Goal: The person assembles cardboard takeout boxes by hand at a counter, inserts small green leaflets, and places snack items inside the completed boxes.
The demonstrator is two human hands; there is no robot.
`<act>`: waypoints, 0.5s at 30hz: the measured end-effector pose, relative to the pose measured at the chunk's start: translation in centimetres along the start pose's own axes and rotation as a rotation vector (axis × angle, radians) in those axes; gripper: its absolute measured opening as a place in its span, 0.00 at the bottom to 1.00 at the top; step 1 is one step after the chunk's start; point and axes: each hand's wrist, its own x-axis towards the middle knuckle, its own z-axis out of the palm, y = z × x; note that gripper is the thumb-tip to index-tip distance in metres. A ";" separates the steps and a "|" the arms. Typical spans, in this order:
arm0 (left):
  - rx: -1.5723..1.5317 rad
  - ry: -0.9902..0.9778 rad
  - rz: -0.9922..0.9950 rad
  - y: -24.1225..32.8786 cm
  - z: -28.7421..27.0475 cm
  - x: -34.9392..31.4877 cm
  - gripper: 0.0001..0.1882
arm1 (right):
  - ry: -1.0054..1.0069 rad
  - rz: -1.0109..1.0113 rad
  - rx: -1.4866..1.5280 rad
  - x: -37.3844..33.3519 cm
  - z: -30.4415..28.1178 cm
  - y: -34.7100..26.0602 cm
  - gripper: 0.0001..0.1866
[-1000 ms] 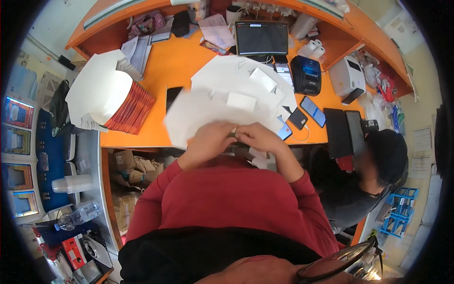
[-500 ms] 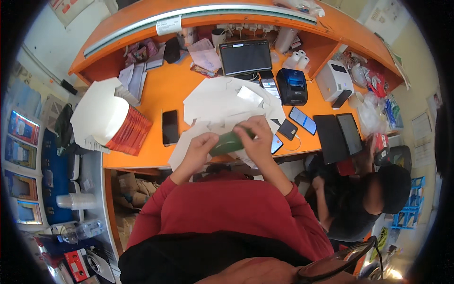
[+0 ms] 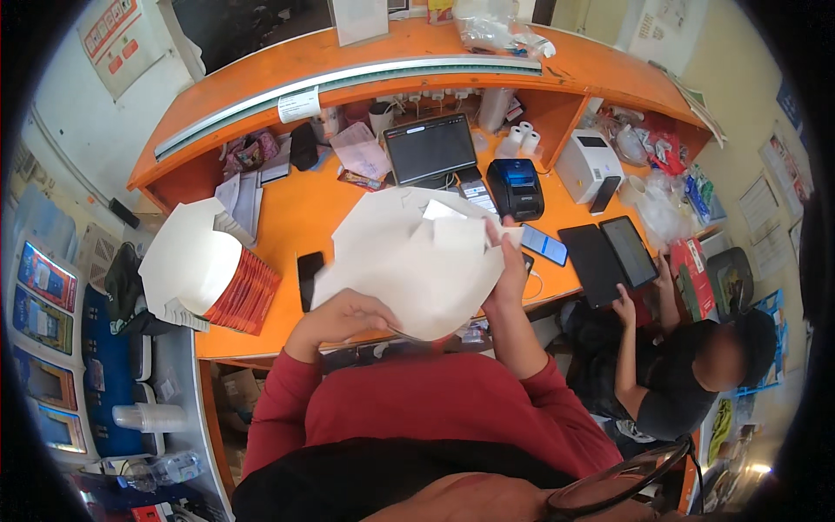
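White card sheet (image 3: 400,261) looks kinda curvy, right hand (image 3: 510,274) clamped on it; can't tell if left hand (image 3: 341,320) grips. Red-sided cartons (image 3: 243,294) nest left.

The sheet (image 3: 396,278) looks like smooth, matt paperboard; the stack (image 3: 213,265), card with a red side. The desk (image 3: 300,217) looks smooth, the black printer (image 3: 516,189) glossy plastic, the bag (image 3: 664,216) crinkled clear plastic.
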 end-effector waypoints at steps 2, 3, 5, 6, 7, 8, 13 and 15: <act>0.154 0.271 0.137 0.6 0.0 0.7 0.16 | -0.141 -0.322 -0.022 -1.7 1.3 -0.3 0.37; 0.079 0.408 0.199 0.8 0.3 1.8 0.19 | -0.170 -0.469 -0.284 -2.1 0.8 0.5 0.38; -0.178 0.550 0.223 1.8 0.8 2.7 0.25 | -0.554 -0.595 -0.594 -3.7 1.2 0.5 0.39; -0.296 0.547 0.176 1.7 1.3 3.3 0.25 | -0.753 -0.608 -0.694 -4.7 1.6 0.4 0.41; -0.408 0.543 0.131 1.5 1.8 4.0 0.25 | -1.017 -0.773 -0.795 -4.5 2.1 0.6 0.43; -0.518 0.539 0.087 1.2 2.0 4.5 0.24 | -1.137 -0.782 -0.818 -4.7 2.2 1.1 0.43; -0.566 0.615 0.119 0.3 3.5 5.2 0.16 | -0.760 -0.801 -0.777 -5.4 0.8 0.6 0.26; -0.511 0.629 0.157 0.4 4.1 5.7 0.14 | -0.710 -0.839 -1.011 -5.5 0.8 0.0 0.21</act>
